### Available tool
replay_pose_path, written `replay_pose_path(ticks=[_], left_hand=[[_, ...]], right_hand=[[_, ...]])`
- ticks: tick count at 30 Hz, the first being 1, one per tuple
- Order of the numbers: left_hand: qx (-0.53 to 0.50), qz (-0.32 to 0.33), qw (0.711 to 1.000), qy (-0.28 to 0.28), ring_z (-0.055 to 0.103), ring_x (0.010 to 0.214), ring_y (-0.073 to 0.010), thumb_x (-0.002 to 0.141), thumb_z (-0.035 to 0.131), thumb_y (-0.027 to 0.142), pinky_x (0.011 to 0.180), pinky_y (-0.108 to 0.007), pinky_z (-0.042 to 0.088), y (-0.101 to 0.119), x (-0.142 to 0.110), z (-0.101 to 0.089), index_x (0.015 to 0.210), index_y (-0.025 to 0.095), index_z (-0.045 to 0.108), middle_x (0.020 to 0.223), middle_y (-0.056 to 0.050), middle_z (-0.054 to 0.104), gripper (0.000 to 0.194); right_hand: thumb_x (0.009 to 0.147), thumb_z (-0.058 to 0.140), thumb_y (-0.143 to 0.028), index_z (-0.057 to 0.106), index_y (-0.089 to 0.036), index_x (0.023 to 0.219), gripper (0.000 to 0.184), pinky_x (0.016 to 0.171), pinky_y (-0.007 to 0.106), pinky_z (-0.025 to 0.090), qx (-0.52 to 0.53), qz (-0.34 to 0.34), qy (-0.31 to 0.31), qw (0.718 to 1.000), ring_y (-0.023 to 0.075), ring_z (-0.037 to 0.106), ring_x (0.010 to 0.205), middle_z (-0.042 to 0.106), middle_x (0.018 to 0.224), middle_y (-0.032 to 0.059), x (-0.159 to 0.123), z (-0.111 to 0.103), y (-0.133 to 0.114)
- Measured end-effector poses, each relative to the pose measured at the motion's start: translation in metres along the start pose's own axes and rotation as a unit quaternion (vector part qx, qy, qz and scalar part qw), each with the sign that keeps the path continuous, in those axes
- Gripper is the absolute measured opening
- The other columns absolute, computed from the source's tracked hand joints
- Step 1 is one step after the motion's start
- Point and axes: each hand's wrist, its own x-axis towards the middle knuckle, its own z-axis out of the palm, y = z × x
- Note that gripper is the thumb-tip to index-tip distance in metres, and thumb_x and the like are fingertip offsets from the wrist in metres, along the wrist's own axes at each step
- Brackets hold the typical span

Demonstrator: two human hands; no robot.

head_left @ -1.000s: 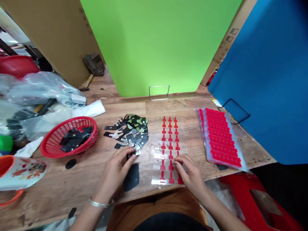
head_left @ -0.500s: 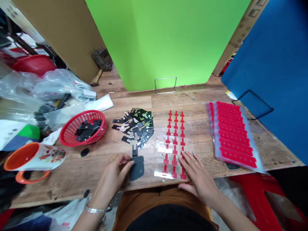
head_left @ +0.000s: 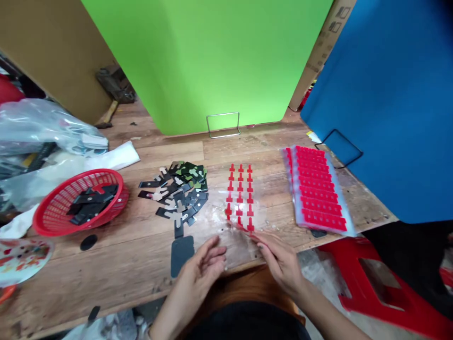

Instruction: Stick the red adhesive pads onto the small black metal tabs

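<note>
A clear plastic sheet bearing rows of red T-shaped stickers lies in front of me. Its near edge is lifted and curls back, pinched by the fingers of my right hand. My left hand hovers at the near left of the sheet, fingers apart and nothing held. To its left is a flat dark pad, with one black fork-ended metal piece just beyond it. A loose pile of similar black and silver pieces spreads behind.
At left stand a red basket of dark pieces and a patterned mug. Stacked sheets of red pieces lie at right. A green panel and a blue panel rise behind. The table's front edge is close.
My right hand went from lying flat on the sheet to pinching its near edge, which has come up and folded back. My left hand moved right, from beside the pad toward the sheet.
</note>
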Motion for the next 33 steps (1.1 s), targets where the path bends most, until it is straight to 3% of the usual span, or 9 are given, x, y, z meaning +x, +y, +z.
replay_pose_path(ticks=[3,7,12,16,18,21,24,29,33], left_hand=[[-0.089,-0.011,0.996,-0.017,0.054,0.110,-0.0230,0.070,0.067,0.038,0.093,-0.036,0.043,0.005,0.007,0.015,0.130,0.018,0.038,0.128,-0.016,0.050,0.070],[-0.091,0.002,0.994,0.067,0.057,0.104,-0.0212,0.069,0.069,0.035,0.090,-0.032,0.046,0.018,0.014,0.012,0.119,0.018,0.049,0.114,-0.010,0.061,0.056],[-0.004,-0.005,0.996,0.086,0.065,0.083,-0.0199,0.070,0.066,0.041,0.083,-0.033,0.050,0.032,0.002,-0.031,0.102,0.016,0.061,0.093,-0.007,0.069,0.041],[0.123,-0.009,0.992,0.036,0.063,0.092,-0.0232,0.068,0.065,0.046,0.091,-0.035,0.046,0.056,-0.024,-0.071,0.091,0.021,0.069,0.093,-0.005,0.071,0.034],[0.184,0.004,0.981,0.065,0.063,0.090,-0.0255,0.064,0.066,0.050,0.089,-0.035,0.048,0.072,-0.035,-0.083,0.078,0.023,0.072,0.085,-0.004,0.072,0.031],[0.230,0.037,0.964,0.125,0.064,0.084,-0.0275,0.058,0.068,0.052,0.081,-0.035,0.052,0.094,-0.043,-0.088,0.068,0.025,0.073,0.077,-0.004,0.071,0.029],[0.200,0.053,0.966,0.158,0.064,0.080,-0.0265,0.059,0.068,0.049,0.073,-0.034,0.054,0.110,-0.041,-0.084,0.078,0.024,0.073,0.081,-0.004,0.071,0.032],[0.172,0.075,0.968,0.166,0.064,0.079,-0.0254,0.060,0.070,0.045,0.072,-0.033,0.054,0.116,-0.040,-0.085,0.082,0.022,0.073,0.086,-0.004,0.071,0.032],[0.221,0.086,0.959,0.153,0.063,0.084,-0.0270,0.057,0.072,0.044,0.077,-0.035,0.053,0.112,-0.049,-0.095,0.075,0.028,0.074,0.085,-0.002,0.072,0.024]], right_hand=[[0.086,0.048,-0.020,0.058,-0.028,0.117,0.033,0.098,0.043,0.040,0.014,-0.014,-0.050,0.999,0.0220,0.057,0.106,0.064,0.111,0.0052,0.005,0.012,-0.022],[0.087,0.048,-0.023,0.060,-0.028,0.114,0.030,0.102,0.045,0.035,0.031,-0.047,-0.111,0.992,0.0215,0.054,0.110,0.064,0.113,0.0042,0.016,0.016,-0.041],[0.086,0.044,-0.015,0.046,-0.025,0.129,0.044,0.104,0.041,0.033,0.011,-0.040,-0.012,0.999,0.0201,0.043,0.122,0.050,0.130,0.0068,0.055,-0.002,-0.027],[0.077,0.058,-0.018,0.029,-0.023,0.139,0.069,0.108,0.045,0.021,-0.021,-0.054,-0.056,0.997,0.0233,0.021,0.135,0.030,0.144,0.0076,0.099,-0.023,-0.013],[0.072,0.064,-0.021,0.039,-0.024,0.134,0.067,0.106,0.048,0.023,-0.004,-0.050,-0.121,0.991,0.0263,0.030,0.131,0.041,0.138,0.0077,0.113,-0.030,-0.011],[0.078,0.058,-0.023,0.063,-0.021,0.105,0.028,0.089,0.039,0.044,0.087,-0.006,-0.230,0.969,0.0209,0.060,0.098,0.065,0.105,0.0048,0.116,-0.033,-0.012],[0.081,0.052,-0.023,0.066,-0.017,0.085,0.015,0.074,0.031,0.049,0.131,0.047,-0.244,0.960,0.0168,0.063,0.078,0.068,0.081,0.0018,0.108,-0.029,-0.011],[0.076,0.059,-0.016,0.050,-0.022,0.123,0.049,0.098,0.037,0.038,0.123,-0.007,-0.138,0.983,0.0199,0.050,0.114,0.054,0.125,0.0063,0.111,-0.020,-0.017],[0.072,0.063,-0.013,0.038,-0.026,0.134,0.069,0.108,0.040,0.024,0.085,-0.108,-0.204,0.969,0.0200,0.030,0.131,0.037,0.141,0.0055,0.128,-0.012,-0.033]])
